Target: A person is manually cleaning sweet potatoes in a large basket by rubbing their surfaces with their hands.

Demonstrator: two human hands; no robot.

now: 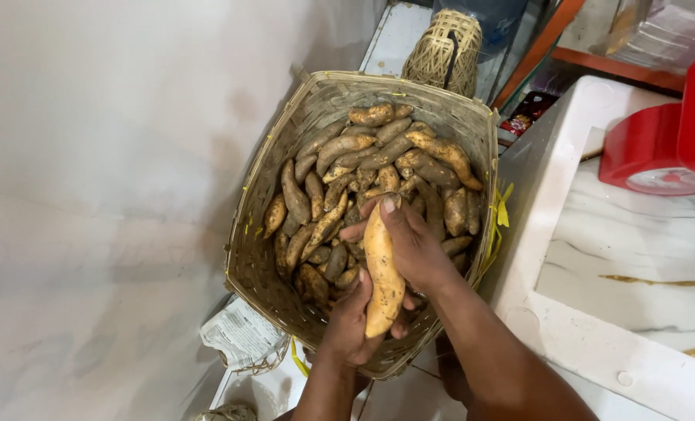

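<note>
- A long, pale orange sweet potato (382, 273) was held upright over a woven basket (263, 257), gripped at both ends.
- Its lower end was clasped by the left hand (351, 320), fingers curled shut around it from below.
- Its upper half was covered by the right hand (414, 245), the thumb pressed near the tip and the fingers wrapped closed behind.
- Beneath the hands, the basket was seen filled with a heap of sweet potatoes (363, 171) — brown-skinned, soil-dusted, lying crosswise.
- A smaller wicker container (443, 53) was set just beyond the basket's far rim.
- A white marble-patterned counter (620, 257) was seen to the right, with a red scale (667, 140) on it.
- Crumpled newspaper (238, 335) was tucked beside the basket's near corner — against the pale wall (90, 195).
</note>
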